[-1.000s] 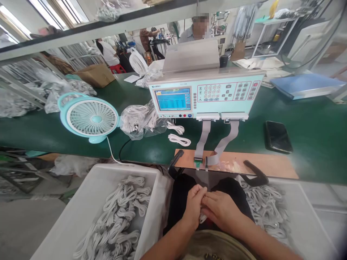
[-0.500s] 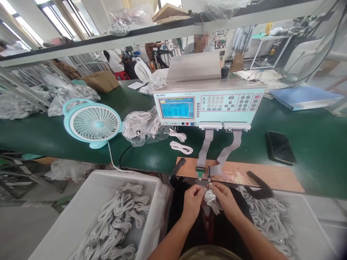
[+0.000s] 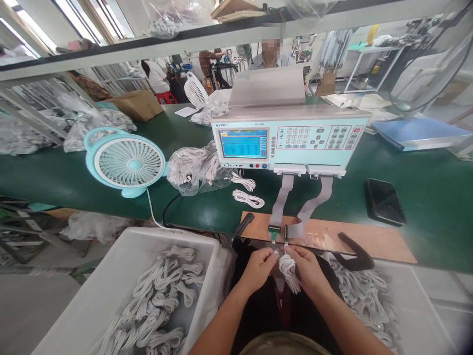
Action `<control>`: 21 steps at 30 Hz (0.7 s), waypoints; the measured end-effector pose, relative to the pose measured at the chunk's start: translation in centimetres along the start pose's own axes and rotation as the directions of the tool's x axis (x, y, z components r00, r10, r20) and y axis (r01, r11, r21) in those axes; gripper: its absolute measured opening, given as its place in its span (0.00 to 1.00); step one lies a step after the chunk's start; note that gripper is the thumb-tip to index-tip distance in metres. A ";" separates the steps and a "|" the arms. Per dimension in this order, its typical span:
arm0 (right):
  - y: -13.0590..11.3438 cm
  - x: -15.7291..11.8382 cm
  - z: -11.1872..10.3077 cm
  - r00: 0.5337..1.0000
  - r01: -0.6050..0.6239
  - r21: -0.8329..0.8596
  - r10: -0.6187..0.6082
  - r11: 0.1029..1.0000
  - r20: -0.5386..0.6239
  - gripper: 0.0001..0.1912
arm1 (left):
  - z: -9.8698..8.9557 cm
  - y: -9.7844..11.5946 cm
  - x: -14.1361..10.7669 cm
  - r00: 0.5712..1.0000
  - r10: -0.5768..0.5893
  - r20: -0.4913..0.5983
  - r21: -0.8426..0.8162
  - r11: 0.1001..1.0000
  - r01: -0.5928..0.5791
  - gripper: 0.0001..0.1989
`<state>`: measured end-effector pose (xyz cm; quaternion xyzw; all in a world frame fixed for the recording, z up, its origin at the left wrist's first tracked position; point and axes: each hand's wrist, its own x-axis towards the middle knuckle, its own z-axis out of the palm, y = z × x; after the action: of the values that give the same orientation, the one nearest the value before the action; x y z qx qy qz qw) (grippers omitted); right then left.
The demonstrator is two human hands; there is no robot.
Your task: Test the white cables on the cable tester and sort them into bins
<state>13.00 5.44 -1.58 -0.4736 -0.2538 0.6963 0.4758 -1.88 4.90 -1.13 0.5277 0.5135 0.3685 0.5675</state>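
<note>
A coiled white cable (image 3: 290,273) hangs between my two hands, over my lap. My left hand (image 3: 258,268) pinches one end of it between thumb and fingers, just below the small green board (image 3: 274,233). My right hand (image 3: 306,266) is closed on the cable's other end, right below the second ribbon connector (image 3: 286,234). That end seems to meet the connector, though the fingers partly hide the joint. Grey ribbon cables (image 3: 283,202) run from these connectors up to a tester (image 3: 291,138) with a lit blue screen (image 3: 244,143).
Bins of coiled cables stand left (image 3: 199,235) and right (image 3: 414,296). A wooden board (image 3: 384,240) lies along the bench edge, with black clamps (image 3: 242,230). A turquoise fan (image 3: 127,160), bagged cables (image 3: 188,170) and a phone (image 3: 385,201) rest on the bench. Someone sits beyond the tester.
My left hand has risen slightly toward the green board with its cable end. The right hand stays by the second connector. The large text on the screen has given way to rows.
</note>
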 end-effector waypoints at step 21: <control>-0.3 0.2 0.4 0.999 0.022 0.013 -0.023 1.000 0.046 0.13 | 2.9 -0.4 0.7 0.920 -0.027 -0.391 -0.188 0.981 -0.051 0.17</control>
<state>12.77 5.78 -1.31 -0.4518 -0.2656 0.7032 0.4805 1.04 4.86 -1.87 0.3884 0.5751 0.5183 0.4997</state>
